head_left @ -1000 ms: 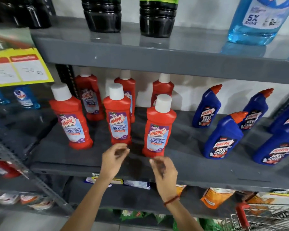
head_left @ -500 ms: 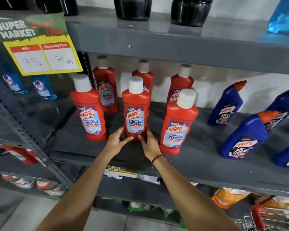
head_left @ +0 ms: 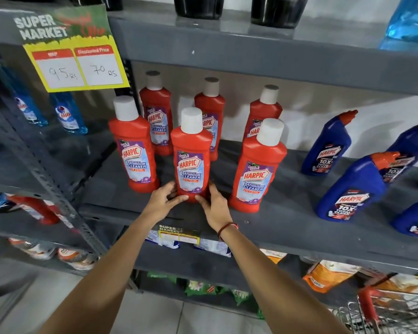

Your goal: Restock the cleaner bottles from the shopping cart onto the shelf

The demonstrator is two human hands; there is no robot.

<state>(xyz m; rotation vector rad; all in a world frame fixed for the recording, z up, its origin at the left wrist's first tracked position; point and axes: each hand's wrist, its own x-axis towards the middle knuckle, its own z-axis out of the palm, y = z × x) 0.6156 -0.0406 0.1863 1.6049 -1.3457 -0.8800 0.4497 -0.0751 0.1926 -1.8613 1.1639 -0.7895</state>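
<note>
Several red cleaner bottles with white caps stand on the grey shelf point(head_left: 282, 214). The middle front red bottle point(head_left: 191, 155) stands upright, and both my hands clasp its base. My left hand point(head_left: 163, 198) presses its left side and my right hand point(head_left: 214, 204) its right side. A second red bottle point(head_left: 133, 145) stands to the left, a third point(head_left: 257, 165) to the right, and more stand behind them. Only a red handle and wire corner of the shopping cart point(head_left: 372, 309) show at the bottom right.
Blue cleaner bottles point(head_left: 350, 186) stand on the right of the same shelf. A yellow price sign point(head_left: 79, 66) hangs from the shelf above. A slanted metal upright point(head_left: 58, 186) borders the left. Packets lie on the lower shelves, dark bottles on the top one.
My hands rose from the shelf's front edge and closed around the base of the middle front bottle. The view has shifted left and closer.
</note>
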